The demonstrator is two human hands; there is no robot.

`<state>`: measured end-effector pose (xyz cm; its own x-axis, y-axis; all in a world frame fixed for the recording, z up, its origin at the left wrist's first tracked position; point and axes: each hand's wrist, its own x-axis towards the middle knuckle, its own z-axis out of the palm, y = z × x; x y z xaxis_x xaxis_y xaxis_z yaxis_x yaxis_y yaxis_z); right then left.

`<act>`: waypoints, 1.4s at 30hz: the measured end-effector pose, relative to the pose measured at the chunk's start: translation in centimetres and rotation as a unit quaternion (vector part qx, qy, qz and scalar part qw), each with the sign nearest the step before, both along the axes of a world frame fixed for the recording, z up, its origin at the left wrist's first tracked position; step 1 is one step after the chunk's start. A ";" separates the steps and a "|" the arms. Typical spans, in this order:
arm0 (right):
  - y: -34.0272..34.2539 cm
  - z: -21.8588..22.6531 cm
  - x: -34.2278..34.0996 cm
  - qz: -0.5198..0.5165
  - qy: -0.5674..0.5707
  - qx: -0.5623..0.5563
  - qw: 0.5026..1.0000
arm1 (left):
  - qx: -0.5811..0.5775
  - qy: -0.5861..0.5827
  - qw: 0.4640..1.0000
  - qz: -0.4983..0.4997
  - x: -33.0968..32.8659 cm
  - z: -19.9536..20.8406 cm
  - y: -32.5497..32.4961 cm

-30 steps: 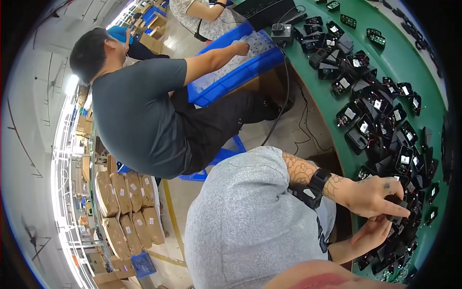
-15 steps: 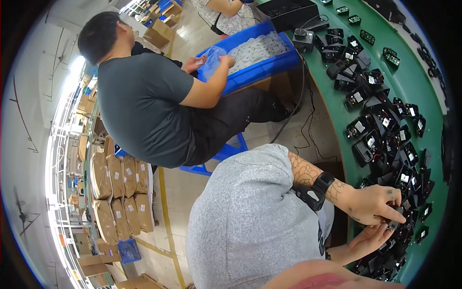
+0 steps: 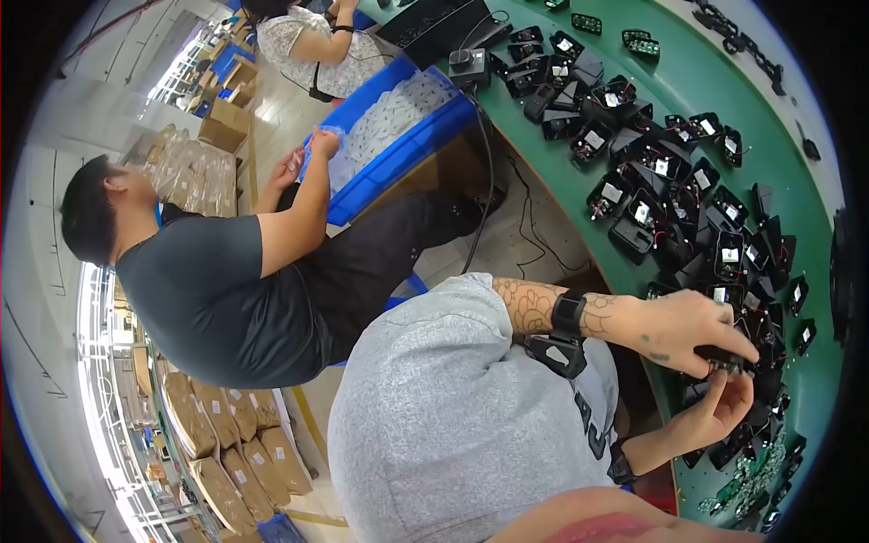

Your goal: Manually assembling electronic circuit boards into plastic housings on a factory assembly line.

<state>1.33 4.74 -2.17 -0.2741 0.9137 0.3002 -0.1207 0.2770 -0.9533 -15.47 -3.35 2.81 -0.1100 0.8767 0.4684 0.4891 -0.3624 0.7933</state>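
Note:
My left hand (image 3: pixel 683 330), with the tattooed forearm and black wrist strap, is closed with thumb and fingers on a small dark electronic part (image 3: pixel 727 365) that has a few pale bits on it. Just below, my right hand (image 3: pixel 715 418) pinches the near side of that same part with its fingertips. The fingers cover much of it, so its exact kind is hidden. Both hands hover over a heap of black plastic housings (image 3: pixel 641 214), many with white labels and red wires.
Loose green circuit boards (image 3: pixel 747 484) lie at the near end of the green table (image 3: pixel 543 172). A black bin (image 3: pixel 434 32) and a grey power adapter (image 3: pixel 468 68) stand farther up. On the left, a seated co-worker (image 3: pixel 217 281) handles a plastic bag beside a blue crate (image 3: pixel 407 149) of white pieces.
The view has swung, bringing more green boards into sight. Both hands still hold the small part, with the right hand's fingers now more curled. The co-worker's hands and bag have shifted.

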 end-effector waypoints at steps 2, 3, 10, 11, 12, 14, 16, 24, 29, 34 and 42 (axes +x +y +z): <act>0.5 0.0 0.0 0.024 0.021 0.021 0.999 | 0.007 0.003 1.000 -0.014 0.3 0.0 0.1; 0.4 0.0 -0.1 -0.003 0.000 0.066 0.998 | -0.018 -0.017 0.999 -0.021 0.4 0.1 0.0; 0.8 1.6 -0.5 0.013 -0.104 0.219 0.970 | -0.042 -0.039 0.998 -0.028 0.3 0.0 0.6; 1.1 1.5 -0.4 0.023 -0.119 0.242 0.963 | -0.055 -0.041 0.997 -0.028 0.3 -0.1 0.7; 1.3 1.3 -0.3 0.024 -0.116 0.240 0.964 | -0.057 -0.039 0.997 -0.026 0.4 -0.4 0.8; 1.5 1.1 0.0 -0.002 -0.194 0.332 0.923 | -0.069 -0.099 0.992 -0.030 0.6 -1.0 1.1; 1.8 1.1 -0.1 0.003 -0.166 0.317 0.934 | -0.121 -0.150 0.980 -0.046 0.6 -0.7 1.4; 1.5 0.7 0.6 0.071 -0.047 0.165 0.983 | -0.087 -0.081 0.992 -0.038 -0.3 -0.8 1.4; 1.1 0.7 0.7 0.088 -0.011 0.038 0.995 | -0.216 -0.284 0.909 -0.216 -1.8 0.5 0.6; 1.1 0.5 1.3 0.070 -0.029 0.064 0.995 | -0.245 -0.361 0.859 -0.266 -1.8 0.4 0.4; 0.1 1.4 0.4 0.056 -0.087 0.204 0.974 | -0.264 -0.453 0.832 -0.178 0.0 0.4 0.5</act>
<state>1.71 4.83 -0.73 -0.4435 0.6898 0.5723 -0.0189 0.6312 -0.7754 -15.52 -2.84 3.16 0.1022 0.9865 -0.1276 -0.4614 0.1606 0.8725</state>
